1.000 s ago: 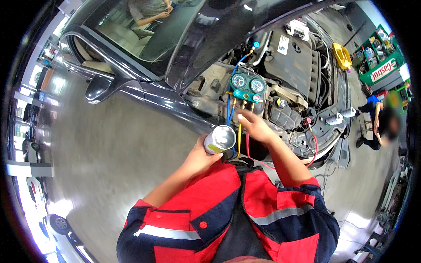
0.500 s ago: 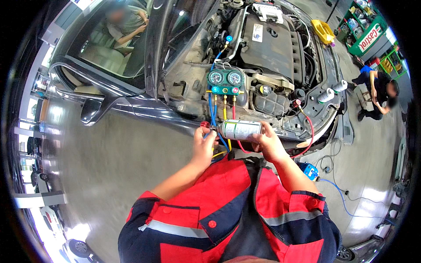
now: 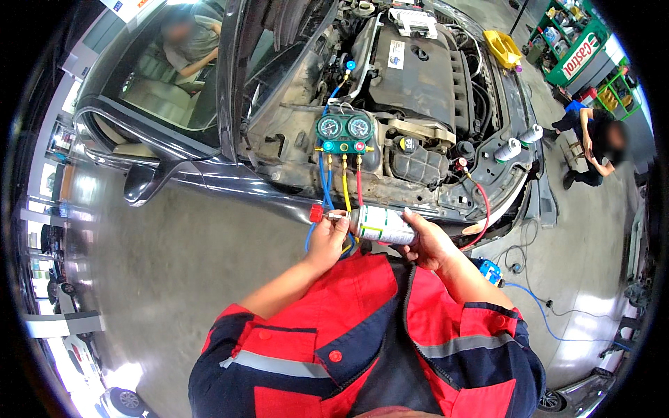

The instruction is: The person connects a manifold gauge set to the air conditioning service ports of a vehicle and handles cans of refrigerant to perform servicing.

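My right hand (image 3: pixel 433 244) is wrapped round the base of a white and green refrigerant can (image 3: pixel 383 225), which lies nearly level in front of my chest. At the can's top end, the fingers of my left hand (image 3: pixel 326 245) close on a can tap valve with a red knob (image 3: pixel 316 213). A green manifold gauge set (image 3: pixel 343 136) with two dials hangs just beyond, over the car's fender. Blue, yellow and red hoses run down from it behind my hands; a yellow hose (image 3: pixel 345 182) passes behind the can. My fingers partly hide the valve.
The open engine bay (image 3: pixel 418 83) lies ahead. Two more cans (image 3: pixel 507 151) stand on its right edge near a red hose (image 3: pixel 481 202). A yellow funnel-like container (image 3: pixel 502 50) is farther back. A co-worker (image 3: pixel 592 143) crouches at right; a blue pump (image 3: pixel 489 270) sits on the floor.
The can and both hands have shifted slightly; the can's top end now tilts a little higher and the red knob sits lower and farther left. The car has moved slightly left in view.
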Demonstrator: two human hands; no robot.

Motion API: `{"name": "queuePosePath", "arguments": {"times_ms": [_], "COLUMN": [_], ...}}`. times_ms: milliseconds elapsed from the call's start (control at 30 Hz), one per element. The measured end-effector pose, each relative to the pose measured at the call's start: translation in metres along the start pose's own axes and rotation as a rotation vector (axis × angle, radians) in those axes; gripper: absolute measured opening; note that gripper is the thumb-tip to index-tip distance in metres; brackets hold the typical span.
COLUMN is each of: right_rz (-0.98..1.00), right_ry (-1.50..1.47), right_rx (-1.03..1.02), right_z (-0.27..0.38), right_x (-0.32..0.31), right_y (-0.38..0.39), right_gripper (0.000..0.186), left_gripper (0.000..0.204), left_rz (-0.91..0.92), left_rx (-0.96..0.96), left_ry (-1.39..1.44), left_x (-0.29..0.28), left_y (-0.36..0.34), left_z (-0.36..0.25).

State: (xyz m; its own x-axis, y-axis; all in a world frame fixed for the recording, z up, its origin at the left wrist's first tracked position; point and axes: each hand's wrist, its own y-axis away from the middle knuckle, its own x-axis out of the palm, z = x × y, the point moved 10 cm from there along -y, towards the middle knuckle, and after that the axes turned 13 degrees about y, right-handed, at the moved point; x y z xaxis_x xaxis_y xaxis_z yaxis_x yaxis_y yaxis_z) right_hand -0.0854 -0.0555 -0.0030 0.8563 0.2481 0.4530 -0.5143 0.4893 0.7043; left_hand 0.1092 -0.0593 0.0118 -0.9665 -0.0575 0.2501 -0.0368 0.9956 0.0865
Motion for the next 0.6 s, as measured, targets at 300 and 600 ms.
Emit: {"name": "queuePosePath", "arguments": {"times_ms": [300, 600], "right_rz": [-0.072, -0.283], "right_ry": [-0.007, 1.470], "right_rx": [-0.306, -1.373], "right_z": [0.023, 0.089], "right_x": [0.001, 0.052], "right_y": [0.001, 0.086], "right_gripper": [0.032, 0.062], "left_gripper": [0.030, 0.040], "left_rz": [-0.108, -0.030], "left_rx": [-0.236, -0.692], "left_ry": [0.192, 0.477], "left_x": [0.011, 0.020], "left_y": [-0.016, -0.010], "left_z": [-0.001, 0.029]}}
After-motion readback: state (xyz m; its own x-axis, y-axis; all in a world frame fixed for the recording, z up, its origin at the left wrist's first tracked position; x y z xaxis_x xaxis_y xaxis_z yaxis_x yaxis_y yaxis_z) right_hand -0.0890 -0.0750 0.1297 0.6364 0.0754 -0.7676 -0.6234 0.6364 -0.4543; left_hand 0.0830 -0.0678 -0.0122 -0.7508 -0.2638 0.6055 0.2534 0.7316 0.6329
